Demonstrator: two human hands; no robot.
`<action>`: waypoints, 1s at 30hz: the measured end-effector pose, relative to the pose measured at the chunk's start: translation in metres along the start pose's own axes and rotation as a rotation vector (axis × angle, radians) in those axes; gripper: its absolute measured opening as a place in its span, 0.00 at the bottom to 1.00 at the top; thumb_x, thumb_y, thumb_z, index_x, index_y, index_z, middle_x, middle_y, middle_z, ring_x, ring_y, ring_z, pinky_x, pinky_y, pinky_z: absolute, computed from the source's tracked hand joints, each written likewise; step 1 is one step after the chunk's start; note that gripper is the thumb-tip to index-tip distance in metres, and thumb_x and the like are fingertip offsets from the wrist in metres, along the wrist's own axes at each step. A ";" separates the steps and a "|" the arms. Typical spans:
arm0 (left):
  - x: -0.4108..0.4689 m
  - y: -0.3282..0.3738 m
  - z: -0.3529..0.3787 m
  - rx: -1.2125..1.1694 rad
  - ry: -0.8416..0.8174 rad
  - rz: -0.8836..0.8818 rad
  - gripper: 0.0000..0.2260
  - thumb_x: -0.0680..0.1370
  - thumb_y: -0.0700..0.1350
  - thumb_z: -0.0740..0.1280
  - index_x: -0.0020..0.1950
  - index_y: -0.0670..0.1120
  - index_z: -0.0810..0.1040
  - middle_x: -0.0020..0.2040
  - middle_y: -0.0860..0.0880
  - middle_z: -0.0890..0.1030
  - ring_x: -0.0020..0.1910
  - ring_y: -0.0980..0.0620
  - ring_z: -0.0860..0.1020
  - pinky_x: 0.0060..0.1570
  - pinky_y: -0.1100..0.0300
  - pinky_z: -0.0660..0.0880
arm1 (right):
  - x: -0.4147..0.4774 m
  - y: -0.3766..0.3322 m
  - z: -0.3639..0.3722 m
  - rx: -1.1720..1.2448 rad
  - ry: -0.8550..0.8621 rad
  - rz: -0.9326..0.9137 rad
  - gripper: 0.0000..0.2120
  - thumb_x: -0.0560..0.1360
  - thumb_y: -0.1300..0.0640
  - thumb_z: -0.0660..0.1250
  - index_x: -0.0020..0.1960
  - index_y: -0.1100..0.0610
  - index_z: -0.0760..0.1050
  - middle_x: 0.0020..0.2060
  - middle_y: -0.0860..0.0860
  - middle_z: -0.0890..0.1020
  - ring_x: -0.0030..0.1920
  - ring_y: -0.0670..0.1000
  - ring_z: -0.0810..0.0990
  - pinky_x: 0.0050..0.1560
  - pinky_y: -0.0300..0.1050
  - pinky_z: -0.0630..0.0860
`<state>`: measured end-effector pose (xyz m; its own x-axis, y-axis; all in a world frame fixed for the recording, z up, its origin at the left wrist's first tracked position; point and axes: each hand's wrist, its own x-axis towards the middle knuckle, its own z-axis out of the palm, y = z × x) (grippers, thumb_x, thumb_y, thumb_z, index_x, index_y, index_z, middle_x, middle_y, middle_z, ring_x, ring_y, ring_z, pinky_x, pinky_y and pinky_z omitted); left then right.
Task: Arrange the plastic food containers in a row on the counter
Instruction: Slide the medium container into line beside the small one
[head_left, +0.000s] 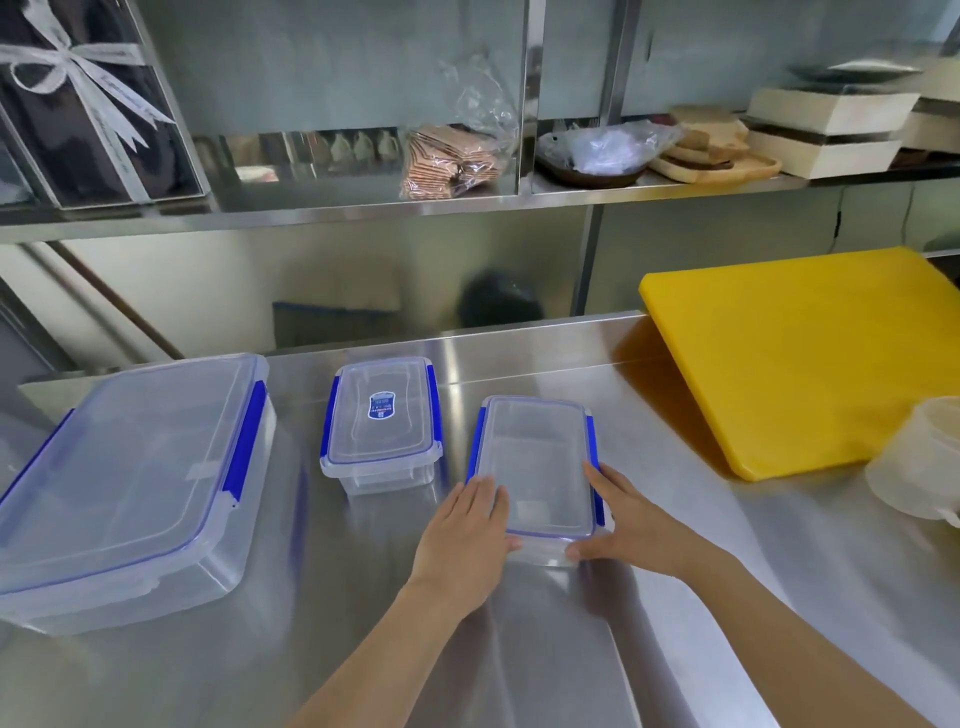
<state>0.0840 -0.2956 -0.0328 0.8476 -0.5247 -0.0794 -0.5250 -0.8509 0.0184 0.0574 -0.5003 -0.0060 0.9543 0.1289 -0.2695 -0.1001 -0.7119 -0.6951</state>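
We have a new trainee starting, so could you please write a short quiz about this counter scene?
1. How many lidded clear containers stand on the counter?
2. True or false: the yellow cutting board lies left of the largest container.
3. Which container bears a label: A) the largest, B) the middle container, C) the container between the hands?

Key: 1. Three. 2. False, it is far right. 3. B. The left hand and right hand flank container C.

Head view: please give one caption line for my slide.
Both hands hold the third container beside two others on the counter.
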 end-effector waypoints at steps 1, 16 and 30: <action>0.010 -0.004 0.002 0.012 -0.009 -0.006 0.24 0.72 0.56 0.56 0.52 0.41 0.83 0.52 0.43 0.85 0.52 0.46 0.83 0.51 0.51 0.79 | 0.011 0.002 -0.004 -0.004 0.005 0.001 0.48 0.68 0.51 0.75 0.75 0.46 0.44 0.72 0.46 0.57 0.62 0.42 0.61 0.66 0.43 0.68; 0.104 -0.037 -0.003 -0.152 0.038 -0.089 0.27 0.81 0.55 0.51 0.76 0.45 0.49 0.79 0.47 0.49 0.77 0.49 0.46 0.74 0.57 0.46 | 0.121 0.033 -0.024 0.324 0.079 -0.022 0.40 0.69 0.60 0.74 0.73 0.46 0.57 0.56 0.37 0.71 0.57 0.43 0.74 0.54 0.39 0.75; 0.112 -0.010 -0.002 -1.133 0.220 -0.698 0.19 0.76 0.52 0.65 0.65 0.48 0.69 0.62 0.47 0.78 0.60 0.46 0.76 0.59 0.51 0.74 | 0.122 0.020 0.003 0.624 0.301 -0.116 0.23 0.72 0.55 0.69 0.61 0.38 0.64 0.53 0.33 0.76 0.56 0.41 0.77 0.46 0.31 0.79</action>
<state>0.1838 -0.3461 -0.0403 0.9602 0.1204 -0.2519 0.2791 -0.4368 0.8551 0.1705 -0.4968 -0.0548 0.9961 -0.0805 -0.0374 -0.0502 -0.1643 -0.9851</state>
